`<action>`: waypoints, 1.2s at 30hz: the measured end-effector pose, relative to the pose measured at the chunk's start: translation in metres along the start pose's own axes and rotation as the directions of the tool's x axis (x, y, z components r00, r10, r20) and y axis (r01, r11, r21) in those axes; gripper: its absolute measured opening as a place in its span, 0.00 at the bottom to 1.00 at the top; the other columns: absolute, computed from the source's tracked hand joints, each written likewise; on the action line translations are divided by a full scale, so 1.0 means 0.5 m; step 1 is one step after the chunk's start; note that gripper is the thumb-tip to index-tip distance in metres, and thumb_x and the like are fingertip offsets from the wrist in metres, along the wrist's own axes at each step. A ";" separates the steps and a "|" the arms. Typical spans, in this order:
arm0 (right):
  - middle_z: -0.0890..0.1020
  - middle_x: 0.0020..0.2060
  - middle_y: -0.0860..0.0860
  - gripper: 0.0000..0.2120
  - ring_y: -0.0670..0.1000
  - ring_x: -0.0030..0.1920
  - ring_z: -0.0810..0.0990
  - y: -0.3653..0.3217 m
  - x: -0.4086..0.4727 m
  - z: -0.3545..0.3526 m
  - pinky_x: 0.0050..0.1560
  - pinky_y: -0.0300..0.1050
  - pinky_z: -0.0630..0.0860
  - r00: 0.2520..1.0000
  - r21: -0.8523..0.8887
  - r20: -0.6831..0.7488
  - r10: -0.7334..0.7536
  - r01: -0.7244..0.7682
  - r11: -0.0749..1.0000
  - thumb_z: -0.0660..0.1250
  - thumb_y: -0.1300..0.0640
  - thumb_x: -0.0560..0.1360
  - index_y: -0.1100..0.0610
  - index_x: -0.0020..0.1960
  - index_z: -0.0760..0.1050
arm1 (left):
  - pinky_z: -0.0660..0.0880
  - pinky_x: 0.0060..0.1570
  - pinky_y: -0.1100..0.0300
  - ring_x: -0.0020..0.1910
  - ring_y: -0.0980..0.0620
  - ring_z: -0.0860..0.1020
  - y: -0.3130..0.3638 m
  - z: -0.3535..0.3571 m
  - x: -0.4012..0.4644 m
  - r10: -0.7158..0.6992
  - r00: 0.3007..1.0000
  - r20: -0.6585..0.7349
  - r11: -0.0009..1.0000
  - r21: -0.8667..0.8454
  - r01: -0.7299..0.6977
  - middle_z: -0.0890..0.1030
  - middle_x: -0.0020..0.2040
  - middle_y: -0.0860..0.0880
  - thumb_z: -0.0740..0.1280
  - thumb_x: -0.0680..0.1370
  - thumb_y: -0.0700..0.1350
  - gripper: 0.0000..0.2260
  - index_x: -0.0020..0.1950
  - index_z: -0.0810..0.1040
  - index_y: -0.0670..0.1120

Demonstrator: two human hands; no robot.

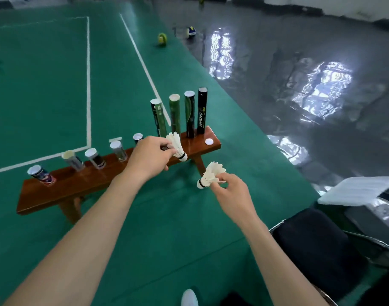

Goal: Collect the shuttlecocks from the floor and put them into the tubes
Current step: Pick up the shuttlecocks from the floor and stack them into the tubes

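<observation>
My left hand (150,159) pinches one shuttlecock (177,145) over the bench (78,184); my right hand (227,191) pinches another shuttlecock (210,175) nearer me. I'd pick an open tall tube (174,113) on the far right and drop it cork first, feathers straight.

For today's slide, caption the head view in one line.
Left hand and right hand each hold a shuttlecock above a wooden bench of tubes.

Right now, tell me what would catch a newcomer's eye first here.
Two white feather shuttlecocks at centre: the left hand pinches one above the wooden bench, the right hand pinches another just off its end. Shuttlecock tubes line the bench, four tall ones standing at its far end.
</observation>
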State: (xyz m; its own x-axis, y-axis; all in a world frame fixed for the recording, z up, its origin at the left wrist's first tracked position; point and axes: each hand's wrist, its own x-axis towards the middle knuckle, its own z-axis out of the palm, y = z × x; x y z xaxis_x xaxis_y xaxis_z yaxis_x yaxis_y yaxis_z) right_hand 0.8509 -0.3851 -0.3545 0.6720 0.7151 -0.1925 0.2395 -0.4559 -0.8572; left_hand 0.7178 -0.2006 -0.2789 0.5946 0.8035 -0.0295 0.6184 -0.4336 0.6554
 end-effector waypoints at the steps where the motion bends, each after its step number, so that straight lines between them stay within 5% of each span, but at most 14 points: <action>1: 0.80 0.45 0.44 0.07 0.46 0.31 0.70 0.005 0.035 -0.004 0.33 0.41 0.66 0.999 0.026 -0.024 0.026 -0.025 0.999 0.64 0.49 0.78 0.47 0.47 0.81 | 0.80 0.41 0.55 0.25 0.55 0.82 0.006 0.018 0.047 0.007 1.000 0.029 1.000 -0.008 -0.007 0.81 0.32 0.54 0.70 0.78 0.48 0.08 0.39 0.82 0.52; 8: 0.82 0.46 0.48 0.09 0.47 0.34 0.72 0.048 0.274 -0.054 0.36 0.44 0.68 0.976 0.076 -0.203 0.076 -0.061 0.995 0.68 0.49 0.81 0.44 0.43 0.80 | 0.76 0.37 0.56 0.25 0.54 0.82 0.024 0.108 0.321 0.026 0.988 0.149 0.999 -0.024 -0.023 0.82 0.33 0.55 0.69 0.79 0.49 0.06 0.44 0.84 0.54; 12: 0.75 0.59 0.48 0.08 0.44 0.38 0.80 0.058 0.469 -0.085 0.39 0.35 0.73 0.964 0.074 -0.261 0.053 -0.035 0.997 0.68 0.52 0.82 0.45 0.45 0.82 | 0.70 0.33 0.60 0.25 0.55 0.81 0.022 0.143 0.484 0.001 0.992 0.126 1.000 -0.016 0.001 0.81 0.29 0.58 0.68 0.80 0.50 0.06 0.45 0.83 0.54; 18: 0.62 0.74 0.45 0.07 0.47 0.41 0.81 -0.013 0.774 -0.102 0.52 0.52 0.79 0.951 -0.011 -0.310 -0.015 0.012 1.000 0.66 0.54 0.83 0.54 0.53 0.82 | 0.77 0.38 0.57 0.27 0.56 0.77 0.045 0.169 0.719 -0.044 0.996 0.076 0.999 0.030 0.042 0.81 0.34 0.60 0.68 0.81 0.50 0.06 0.51 0.85 0.55; 22: 0.64 0.65 0.44 0.08 0.49 0.37 0.78 -0.066 0.938 -0.085 0.39 0.47 0.75 0.928 -0.184 -0.359 -0.100 0.034 0.982 0.67 0.54 0.82 0.56 0.52 0.82 | 0.76 0.37 0.57 0.28 0.55 0.77 0.039 0.168 0.853 -0.091 0.994 0.055 0.994 0.060 0.087 0.78 0.29 0.58 0.67 0.80 0.51 0.07 0.43 0.83 0.56; 26: 0.77 0.53 0.41 0.07 0.47 0.44 0.78 -0.080 1.081 -0.062 0.42 0.44 0.72 0.933 -0.153 -0.316 -0.169 0.126 0.980 0.66 0.57 0.83 0.55 0.50 0.82 | 0.72 0.32 0.56 0.29 0.51 0.77 0.010 0.183 0.994 -0.129 0.991 0.027 0.986 0.113 0.126 0.78 0.31 0.54 0.66 0.81 0.50 0.12 0.37 0.77 0.55; 30: 0.77 0.39 0.41 0.09 0.45 0.34 0.71 -0.085 1.189 -0.049 0.36 0.37 0.66 0.966 -0.085 -0.245 -0.083 0.064 0.994 0.65 0.57 0.83 0.53 0.45 0.80 | 0.71 0.34 0.54 0.33 0.45 0.75 -0.007 0.220 1.123 -0.100 0.993 0.056 0.984 0.151 0.091 0.78 0.33 0.51 0.64 0.83 0.49 0.11 0.43 0.82 0.51; 36: 0.72 0.29 0.45 0.09 0.47 0.28 0.63 -0.094 1.328 -0.067 0.34 0.44 0.63 0.964 0.013 -0.261 0.058 -0.057 0.998 0.65 0.54 0.83 0.48 0.45 0.80 | 0.69 0.33 0.52 0.39 0.42 0.77 0.000 0.282 1.293 -0.056 0.992 0.110 0.978 0.207 0.032 0.82 0.39 0.47 0.62 0.84 0.50 0.11 0.46 0.82 0.52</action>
State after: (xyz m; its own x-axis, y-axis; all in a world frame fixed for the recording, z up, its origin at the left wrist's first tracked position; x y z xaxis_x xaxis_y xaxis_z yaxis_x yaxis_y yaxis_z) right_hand 1.3091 0.0935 -0.4259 0.8442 0.5245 -0.1109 0.1921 -0.4891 -0.8508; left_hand 1.1746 0.2616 -0.4044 0.6122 0.7765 -0.1493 0.7302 -0.4829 0.4833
